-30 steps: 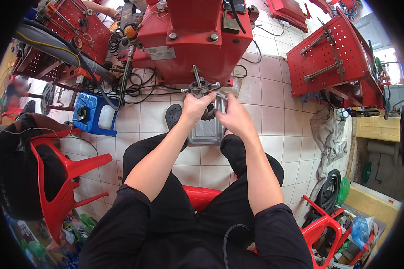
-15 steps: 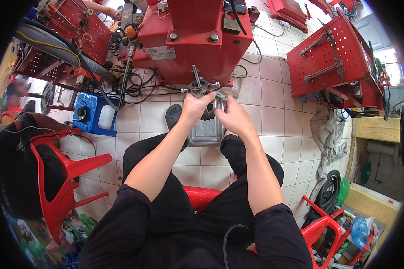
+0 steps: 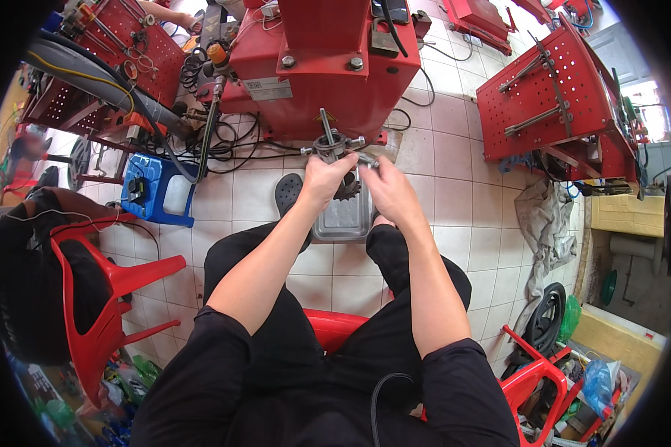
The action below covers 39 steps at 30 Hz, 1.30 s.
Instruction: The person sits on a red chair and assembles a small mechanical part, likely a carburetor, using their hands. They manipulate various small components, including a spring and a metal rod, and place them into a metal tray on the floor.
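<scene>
Between my knees, over the floor, is a grey metal fixture (image 3: 330,141) with a ring, side bolts and a rod standing up from it. My left hand (image 3: 324,179) is closed around its near side, thumb toward the right. My right hand (image 3: 386,188) is at its right side, fingers bent around a small shiny metal end; what exactly they hold is hard to make out. Below and between my hands shows a dark toothed metal part (image 3: 347,188). Underneath lies a shallow grey metal tray (image 3: 341,223), partly hidden by my hands.
A big red machine base (image 3: 317,97) stands just ahead, with black hoses on the floor to its left. A blue stool (image 3: 150,190) and a red chair (image 3: 112,272) are at left. On the right are a red perforated cart (image 3: 533,97) and a grey cloth (image 3: 548,231).
My right hand has shifted slightly, its fingers moving a little at the fixture's right side. My left hand and the fixture stay in place.
</scene>
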Tool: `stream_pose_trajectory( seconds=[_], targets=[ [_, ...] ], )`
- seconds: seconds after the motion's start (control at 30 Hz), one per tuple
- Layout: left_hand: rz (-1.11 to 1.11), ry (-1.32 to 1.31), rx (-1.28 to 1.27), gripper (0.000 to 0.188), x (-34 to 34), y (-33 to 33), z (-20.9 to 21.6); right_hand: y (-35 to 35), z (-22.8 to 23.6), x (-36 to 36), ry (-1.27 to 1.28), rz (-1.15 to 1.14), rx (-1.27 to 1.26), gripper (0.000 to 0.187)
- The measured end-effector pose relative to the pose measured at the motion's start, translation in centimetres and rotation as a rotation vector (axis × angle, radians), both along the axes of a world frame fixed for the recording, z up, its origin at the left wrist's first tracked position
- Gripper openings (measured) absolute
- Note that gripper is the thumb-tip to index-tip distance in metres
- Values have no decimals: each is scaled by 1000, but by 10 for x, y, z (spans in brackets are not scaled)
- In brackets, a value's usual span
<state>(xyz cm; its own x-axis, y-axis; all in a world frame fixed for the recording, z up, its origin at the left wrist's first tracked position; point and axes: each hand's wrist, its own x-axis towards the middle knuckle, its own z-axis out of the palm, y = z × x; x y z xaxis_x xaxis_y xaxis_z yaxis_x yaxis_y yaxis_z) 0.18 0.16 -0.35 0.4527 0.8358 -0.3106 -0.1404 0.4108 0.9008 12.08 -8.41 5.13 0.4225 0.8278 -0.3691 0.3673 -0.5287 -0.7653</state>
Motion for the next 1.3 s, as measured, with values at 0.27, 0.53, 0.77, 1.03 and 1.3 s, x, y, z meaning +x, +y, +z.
stream_pose_trajectory(
  seconds=[0.27, 0.53, 0.77, 1.03, 1.3],
  targets=[
    [2, 6, -4, 13, -1, 0, 0, -2, -9, -1, -182, 85, 14, 40],
    [16, -9, 6, 13, 1, -1, 4, -2, -7, -1, -73, 5, 49, 39],
    [27, -24, 4, 13, 0, 0, 2, -3, -12, 1, -26, 5, 144, 39],
    [-16, -68, -11, 18, -1, 0, 2, -1, -7, -1, 6, -30, 201, 35],
    [-65, -86, 3, 21, -3, 2, -3, 0, -2, -1, -27, -23, 193, 32]
  ],
)
